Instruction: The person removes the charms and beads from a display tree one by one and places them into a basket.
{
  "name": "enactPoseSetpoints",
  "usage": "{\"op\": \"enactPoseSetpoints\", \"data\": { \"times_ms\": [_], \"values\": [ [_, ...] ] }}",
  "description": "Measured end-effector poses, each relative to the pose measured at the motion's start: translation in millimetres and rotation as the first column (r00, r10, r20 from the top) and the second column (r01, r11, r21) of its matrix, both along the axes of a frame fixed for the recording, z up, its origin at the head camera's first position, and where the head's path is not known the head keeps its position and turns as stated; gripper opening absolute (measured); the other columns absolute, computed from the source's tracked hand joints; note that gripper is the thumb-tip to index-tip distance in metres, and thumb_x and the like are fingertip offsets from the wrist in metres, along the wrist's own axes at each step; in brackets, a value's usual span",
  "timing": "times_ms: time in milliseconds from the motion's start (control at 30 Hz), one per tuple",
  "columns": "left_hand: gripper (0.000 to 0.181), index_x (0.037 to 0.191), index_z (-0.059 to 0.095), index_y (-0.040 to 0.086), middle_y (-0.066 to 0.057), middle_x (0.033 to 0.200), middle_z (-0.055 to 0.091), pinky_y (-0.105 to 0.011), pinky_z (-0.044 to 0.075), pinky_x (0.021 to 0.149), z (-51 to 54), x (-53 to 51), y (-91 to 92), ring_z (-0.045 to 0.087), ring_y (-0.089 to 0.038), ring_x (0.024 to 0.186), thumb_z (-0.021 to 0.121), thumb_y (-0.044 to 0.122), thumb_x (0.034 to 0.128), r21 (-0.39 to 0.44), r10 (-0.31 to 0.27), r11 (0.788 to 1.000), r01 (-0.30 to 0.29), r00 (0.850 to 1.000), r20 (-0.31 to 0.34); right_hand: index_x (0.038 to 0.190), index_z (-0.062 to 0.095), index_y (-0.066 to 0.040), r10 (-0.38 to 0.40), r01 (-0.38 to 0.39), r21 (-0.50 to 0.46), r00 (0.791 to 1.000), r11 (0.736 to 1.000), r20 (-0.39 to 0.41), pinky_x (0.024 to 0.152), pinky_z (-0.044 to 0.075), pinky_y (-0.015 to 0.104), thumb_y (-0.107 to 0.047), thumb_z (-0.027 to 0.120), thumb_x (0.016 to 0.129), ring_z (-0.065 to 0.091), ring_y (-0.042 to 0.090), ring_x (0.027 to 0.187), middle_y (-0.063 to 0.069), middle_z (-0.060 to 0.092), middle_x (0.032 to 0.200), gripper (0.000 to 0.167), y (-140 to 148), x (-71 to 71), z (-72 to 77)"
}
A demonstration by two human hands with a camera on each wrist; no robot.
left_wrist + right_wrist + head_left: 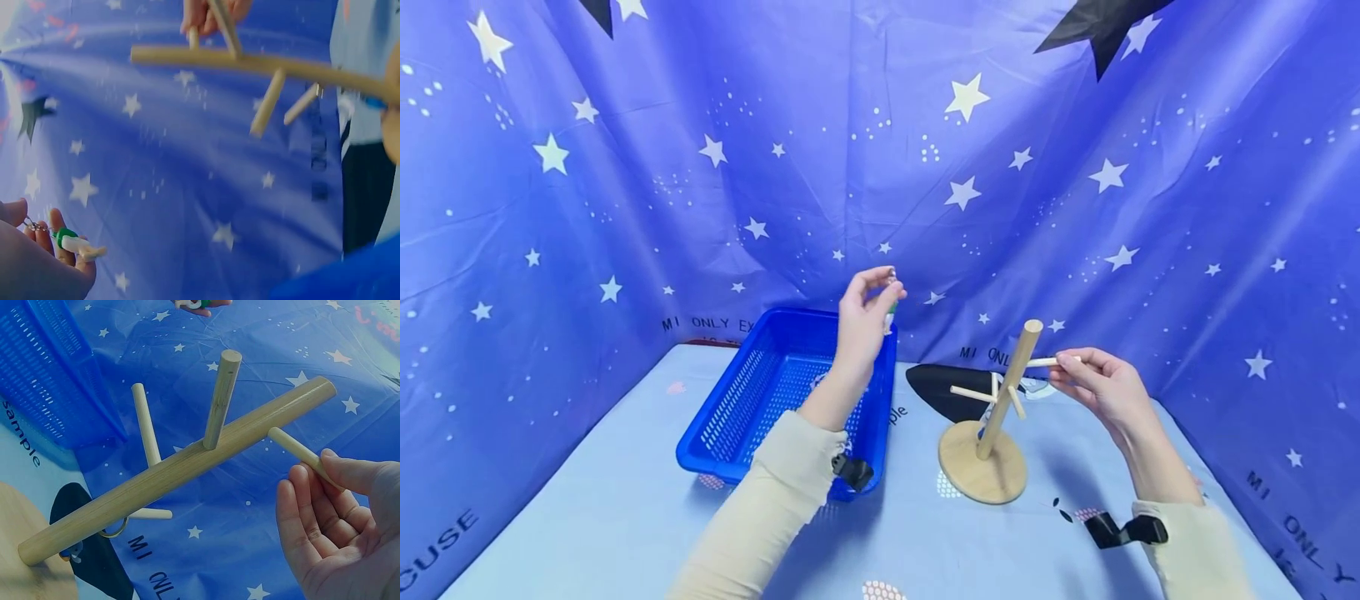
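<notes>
My left hand (pixel 863 325) is raised above the right side of the blue basket (pixel 688 450). Between thumb and fingers it pinches the metal ring of a keychain (pixel 75 242), whose small green-and-white charm hangs down. To the right, a wooden peg stand (pixel 1009 387) rises from a round base, with several thin pegs on its post. My right hand (pixel 1108 390) pinches one upper peg (pixel 299 450) by its outer end. Whether that peg's inner end is fixed in the post cannot be told. A metal ring (pixel 114 532) hangs on a lower peg, with a small blue item below it.
The basket stands left of the peg stand on a light blue patterned cloth (pixel 595 517). Blue star-printed curtains (pixel 850 125) enclose the back and both sides. Black straps (pixel 1123 530) sit at both wrists.
</notes>
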State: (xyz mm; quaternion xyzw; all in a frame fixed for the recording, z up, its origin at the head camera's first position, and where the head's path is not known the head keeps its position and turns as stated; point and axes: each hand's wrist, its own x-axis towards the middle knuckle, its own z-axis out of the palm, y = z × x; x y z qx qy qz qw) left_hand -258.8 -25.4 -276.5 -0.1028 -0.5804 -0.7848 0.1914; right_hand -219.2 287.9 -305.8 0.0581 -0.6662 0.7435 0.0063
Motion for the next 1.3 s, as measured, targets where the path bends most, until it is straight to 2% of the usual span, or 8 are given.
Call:
{"op": "enactPoseSetpoints", "data": {
  "times_ms": [133, 433, 633, 767, 967, 1033, 1167, 1300],
  "values": [
    [0.029, 0.124, 0.059, -0.001, 0.001, 0.099, 0.061, -0.028, 0.058, 0.094, -4.7, -16.9, -16.8, 0.066, -0.011, 0.086, 0.064, 0.004, 0.0955, 0.017, 0.036, 0.999, -0.036, 0.999, 0.01, 0.092, 0.072, -0.015, 0.003, -0.003, 0.015, 1.0, 1.0, 0.017, 0.08, 0.06, 0.021, -0.015, 0.066, 0.096, 0.073, 0.007, 0.08, -0.004, 0.074, 0.085, 0.007, 3, 4.9, -7.8],
    [0.032, 0.126, 0.057, -0.005, 0.001, 0.098, 0.06, -0.017, 0.057, 0.081, -17.4, -59.8, -51.6, 0.063, -0.003, 0.078, 0.063, 0.003, 0.0956, 0.02, 0.073, 0.997, -0.074, 0.997, 0.029, 0.093, 0.074, -0.013, -0.006, 0.006, -0.019, 1.0, 1.0, -0.011, 0.079, 0.061, 0.021, -0.011, 0.066, 0.096, 0.073, 0.008, 0.079, -0.003, 0.075, 0.084, 0.009, 8, 10.3, -7.8],
    [0.03, 0.124, 0.058, -0.004, 0.007, 0.092, 0.059, -0.016, 0.056, 0.078, -41.5, -79.7, -76.1, 0.063, -0.005, 0.078, 0.063, 0.004, 0.0957, -0.014, 0.128, 0.992, -0.128, 0.989, 0.076, 0.093, 0.074, -0.012, 0.012, -0.012, -0.043, 1.0, 0.999, -0.018, 0.081, 0.061, 0.022, -0.008, 0.064, 0.097, 0.073, 0.009, 0.08, -0.001, 0.074, 0.085, 0.012, 7, 10.5, -7.4],
    [0.033, 0.128, 0.057, -0.003, 0.01, 0.091, 0.06, -0.02, 0.056, 0.084, -60.4, -90.6, -93.2, 0.062, 0.0, 0.077, 0.063, 0.008, 0.097, -0.059, 0.141, 0.989, -0.134, 0.978, 0.152, 0.093, 0.074, -0.012, 0.016, -0.017, -0.042, 0.999, 0.999, -0.032, 0.081, 0.061, 0.022, -0.007, 0.063, 0.097, 0.073, 0.009, 0.08, -0.002, 0.074, 0.086, 0.013, 4, 9.0, -7.4],
    [0.037, 0.131, 0.055, -0.004, 0.016, 0.085, 0.059, -0.019, 0.055, 0.082, -89.8, -105.7, -112.6, 0.062, 0.0, 0.076, 0.063, 0.01, 0.0979, -0.06, 0.106, 0.994, -0.093, 0.95, 0.293, 0.093, 0.074, -0.012, 0.02, -0.022, -0.037, 0.999, 0.999, -0.047, 0.081, 0.061, 0.021, -0.006, 0.062, 0.097, 0.073, 0.009, 0.081, -0.002, 0.075, 0.086, 0.014, 1, 4.9, -6.7],
    [0.038, 0.132, 0.054, -0.003, 0.016, 0.086, 0.06, -0.023, 0.056, 0.088, -96.7, -109.6, -116.6, 0.063, 0.0, 0.078, 0.063, 0.011, 0.0981, -0.077, 0.092, 0.995, -0.07, 0.939, 0.331, 0.093, 0.073, -0.012, 0.015, -0.017, -0.032, 0.999, 0.999, -0.048, 0.081, 0.061, 0.021, -0.007, 0.063, 0.097, 0.073, 0.009, 0.08, -0.002, 0.075, 0.086, 0.012, 1, 3.6, -5.6],
    [0.041, 0.135, 0.054, -0.002, 0.012, 0.093, 0.06, -0.032, 0.055, 0.096, -106.6, -115.8, -123.7, 0.063, -0.004, 0.083, 0.063, 0.014, 0.0983, -0.167, 0.093, 0.986, -0.028, 0.913, 0.396, 0.094, 0.073, -0.013, 0.008, -0.009, -0.017, 0.999, 1.0, -0.046, 0.081, 0.06, 0.021, -0.009, 0.064, 0.097, 0.073, 0.009, 0.081, -0.002, 0.074, 0.087, 0.01, 1, -1.2, -2.7],
    [0.041, 0.134, 0.056, 0.0, 0.006, 0.097, 0.062, -0.027, 0.055, 0.087, -120.5, -119.6, -127.1, 0.063, -0.011, 0.091, 0.064, 0.016, 0.0976, -0.312, 0.151, 0.95, -0.005, 0.882, 0.446, 0.094, 0.073, -0.013, 0.011, -0.011, -0.007, 0.999, 1.0, -0.042, 0.081, 0.061, 0.021, -0.009, 0.064, 0.097, 0.073, 0.009, 0.081, -0.002, 0.075, 0.086, 0.01, 1, -4.0, -4.1]
  ]
}}
